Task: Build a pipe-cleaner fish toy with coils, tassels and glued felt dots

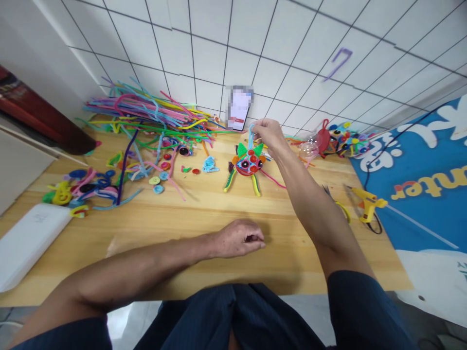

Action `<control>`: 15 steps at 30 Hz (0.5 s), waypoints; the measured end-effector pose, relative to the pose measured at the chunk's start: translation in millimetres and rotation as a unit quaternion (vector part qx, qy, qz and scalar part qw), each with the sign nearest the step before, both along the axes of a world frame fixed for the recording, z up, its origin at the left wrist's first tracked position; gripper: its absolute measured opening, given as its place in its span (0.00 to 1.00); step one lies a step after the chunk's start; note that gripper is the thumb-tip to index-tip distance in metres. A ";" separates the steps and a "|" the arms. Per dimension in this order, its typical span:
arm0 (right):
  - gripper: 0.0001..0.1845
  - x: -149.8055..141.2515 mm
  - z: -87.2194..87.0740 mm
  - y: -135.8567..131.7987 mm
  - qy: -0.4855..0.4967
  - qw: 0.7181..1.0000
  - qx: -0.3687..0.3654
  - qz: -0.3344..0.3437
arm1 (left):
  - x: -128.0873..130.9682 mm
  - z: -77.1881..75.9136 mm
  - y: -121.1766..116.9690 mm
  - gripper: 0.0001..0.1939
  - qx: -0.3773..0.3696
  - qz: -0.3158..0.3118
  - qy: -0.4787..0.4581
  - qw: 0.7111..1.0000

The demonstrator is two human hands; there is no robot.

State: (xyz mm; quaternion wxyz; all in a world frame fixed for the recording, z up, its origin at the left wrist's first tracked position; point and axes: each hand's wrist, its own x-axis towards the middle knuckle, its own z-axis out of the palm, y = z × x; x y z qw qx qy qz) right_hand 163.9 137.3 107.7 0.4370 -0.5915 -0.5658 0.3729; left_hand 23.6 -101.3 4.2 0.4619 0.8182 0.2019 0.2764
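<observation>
My right hand (268, 133) is closed in a pinch on a light blue pipe-cleaner loop (251, 138). From the loop hangs a colourful craft figure (250, 164) with green pointed ears, red buttons, googly eyes and striped yellow-green legs. It is upright, at or just above the tabletop; I cannot tell whether the legs touch the wood. My left hand (239, 238) rests on the table nearer to me, its fingers curled loosely, with nothing visible in them.
A heap of pipe cleaners (146, 112) and loose buttons (158, 181) lie on the left. A phone (240, 109) leans on the tiled wall. At the right are a yellow glue gun (368, 203), partly hidden scissors (344, 211) and more crafts (346, 138). A white box (32, 243) sits at the left edge.
</observation>
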 end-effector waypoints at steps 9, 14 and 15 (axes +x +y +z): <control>0.08 -4.2 -20.5 -1.7 -0.028 0.999 -0.013 0.011 | 0.2 -0.3 0.5 0.08 0.003 -0.010 0.008 1.000; 0.12 5.1 -20.9 -24.8 0.029 0.997 0.011 0.070 | 1.0 -1.9 0.8 0.07 0.007 -0.010 -0.004 1.000; 0.14 7.6 -20.4 -29.8 0.036 0.996 0.015 0.079 | 1.0 -2.0 0.9 0.08 0.005 -0.010 -0.004 1.000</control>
